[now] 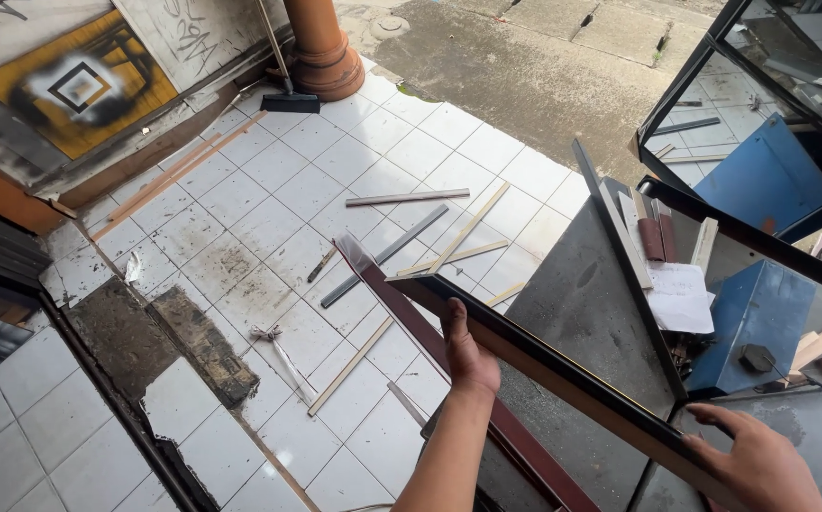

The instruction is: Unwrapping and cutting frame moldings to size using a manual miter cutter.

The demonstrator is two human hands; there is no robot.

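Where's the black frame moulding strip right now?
In the head view, lower right: the black moulding strip is held between the left hand and right hand, above a maroon strip and the grey worktop.

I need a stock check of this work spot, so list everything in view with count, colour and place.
frame strip: one, black with pale edge, held across both hands
maroon strip: one, dark red, slanting under the frame strip
wood strips: several, pale, scattered on the tiled floor
grey bar: one, dark grey, on the tiles
broom: one, black head, by the pipe
pipe: one, orange-brown, top centre
blue box: one, blue, on the bench at right
paper: one, white, beside the blue box
left hand: grips the frame strip
right hand: supports the strip's near end
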